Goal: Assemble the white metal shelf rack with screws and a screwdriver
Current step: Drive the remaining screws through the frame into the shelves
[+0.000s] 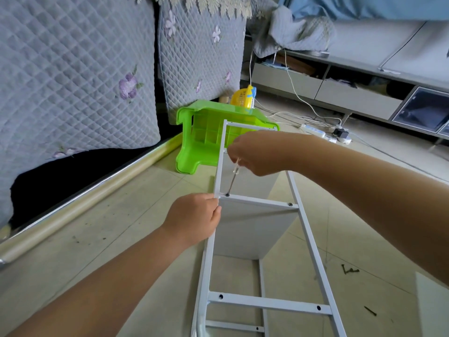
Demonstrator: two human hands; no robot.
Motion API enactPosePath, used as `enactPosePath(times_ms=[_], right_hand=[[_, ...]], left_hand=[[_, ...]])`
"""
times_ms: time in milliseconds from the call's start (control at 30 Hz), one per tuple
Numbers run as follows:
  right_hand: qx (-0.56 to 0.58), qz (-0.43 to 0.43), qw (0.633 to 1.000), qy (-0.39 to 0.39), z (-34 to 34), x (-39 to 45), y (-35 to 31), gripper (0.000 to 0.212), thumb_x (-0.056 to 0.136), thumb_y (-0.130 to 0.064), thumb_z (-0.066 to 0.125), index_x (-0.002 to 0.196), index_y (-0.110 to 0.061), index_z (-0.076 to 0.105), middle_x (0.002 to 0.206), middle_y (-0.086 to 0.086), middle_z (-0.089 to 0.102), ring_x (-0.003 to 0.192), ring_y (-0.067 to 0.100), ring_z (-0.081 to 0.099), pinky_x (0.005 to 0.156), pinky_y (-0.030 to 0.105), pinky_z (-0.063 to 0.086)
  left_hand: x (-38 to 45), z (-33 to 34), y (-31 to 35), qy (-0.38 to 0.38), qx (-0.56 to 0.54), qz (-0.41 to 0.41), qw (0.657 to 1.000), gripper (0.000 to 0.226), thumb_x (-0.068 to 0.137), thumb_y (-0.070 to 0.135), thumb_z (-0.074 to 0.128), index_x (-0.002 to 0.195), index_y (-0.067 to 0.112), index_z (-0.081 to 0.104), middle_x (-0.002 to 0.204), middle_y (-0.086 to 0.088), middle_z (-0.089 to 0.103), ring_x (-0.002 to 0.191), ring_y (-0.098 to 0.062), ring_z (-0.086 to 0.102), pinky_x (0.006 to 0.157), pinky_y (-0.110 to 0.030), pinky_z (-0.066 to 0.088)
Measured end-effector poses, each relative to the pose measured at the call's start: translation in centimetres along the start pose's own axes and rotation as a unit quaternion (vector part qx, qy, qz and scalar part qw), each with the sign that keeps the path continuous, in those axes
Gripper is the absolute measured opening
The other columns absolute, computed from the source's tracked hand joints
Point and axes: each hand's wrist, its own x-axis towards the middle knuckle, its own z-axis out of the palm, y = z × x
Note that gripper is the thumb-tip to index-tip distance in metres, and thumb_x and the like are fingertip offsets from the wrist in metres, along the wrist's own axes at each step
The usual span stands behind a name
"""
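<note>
The white metal shelf rack frame (301, 229) lies on the tiled floor (126, 215), with a white shelf panel (250, 229) under its middle crossbar. The left hand (194, 217) grips the frame's left rail at that crossbar joint. The right hand (252, 154) holds a clear-handled screwdriver (233, 176), its tip set on a dark screw (227, 194) at the joint. Loose screws (349, 271) lie on the floor to the right. A green plastic stool (204, 139) lies tipped beyond the frame.

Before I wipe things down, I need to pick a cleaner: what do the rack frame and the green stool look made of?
The rack frame looks like painted metal tubing: thin square bars, even white coat, dark screw holes. The green stool looks like moulded plastic: glossy, slightly translucent, ribbed underneath.
</note>
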Motion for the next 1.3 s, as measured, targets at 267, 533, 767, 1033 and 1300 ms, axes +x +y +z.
enactPosePath(times_ms=[267, 533, 767, 1033, 1300], right_hand=[[-0.008, 0.115, 0.993, 0.01, 0.0, 0.8, -1.1, 0.028, 0.098, -0.019, 0.036, 0.096, -0.002, 0.057, 0.096, 0.015, 0.053, 0.091, 0.031, 0.051, 0.069, 0.03, 0.036], [0.043, 0.067, 0.997, -0.016, 0.4, 0.8, -0.8, 0.026, 0.097, -0.017, 0.037, 0.115, -0.003, 0.051, 0.116, 0.014, 0.054, 0.105, 0.026, 0.051, 0.072, 0.026, 0.033], [-0.022, -0.004, 1.0, -0.018, -0.2, 0.7, 0.0, 0.026, 0.097, -0.021, 0.043, 0.116, -0.01, 0.058, 0.115, 0.009, 0.059, 0.108, 0.026, 0.052, 0.072, 0.026, 0.032], [0.135, 0.175, 0.972, -0.087, -0.6, 1.7, -0.5, 0.028, 0.094, -0.011, 0.042, 0.075, -0.005, 0.062, 0.057, 0.002, 0.048, 0.047, 0.016, 0.042, 0.032, 0.013, 0.03], [0.099, 0.148, 0.978, -0.106, 0.0, 0.2, -0.5, 0.031, 0.096, -0.015, 0.041, 0.068, -0.004, 0.04, 0.075, 0.012, 0.054, 0.059, 0.023, 0.049, 0.057, 0.026, 0.042]], left_hand=[[-0.1, -0.4, -0.4, -0.084, 0.023, 0.052, 0.995, 0.042, 0.078, 0.022, 0.036, 0.079, 0.005, 0.074, 0.085, -0.007, 0.073, 0.078, -0.016, 0.071, 0.058, -0.023, 0.053], [0.4, -0.1, -0.1, -0.028, 0.088, 0.08, 0.992, 0.044, 0.075, 0.024, 0.035, 0.069, 0.008, 0.075, 0.079, 0.0, 0.073, 0.073, -0.007, 0.07, 0.058, -0.015, 0.049], [-0.3, 0.4, -0.5, -0.064, -0.029, -0.002, 0.998, 0.055, 0.082, 0.029, 0.027, 0.095, -0.001, 0.071, 0.103, -0.013, 0.07, 0.076, -0.026, 0.07, 0.055, -0.036, 0.056], [-1.3, 0.9, -0.5, -0.005, -0.028, 0.029, 0.999, 0.044, 0.079, 0.023, 0.036, 0.085, -0.001, 0.073, 0.095, -0.014, 0.072, 0.067, -0.023, 0.071, 0.043, -0.031, 0.052], [-1.2, 0.8, -0.5, 0.006, -0.033, 0.014, 0.999, 0.044, 0.078, 0.023, 0.037, 0.085, 0.001, 0.074, 0.093, -0.013, 0.072, 0.069, -0.021, 0.071, 0.044, -0.031, 0.052]])
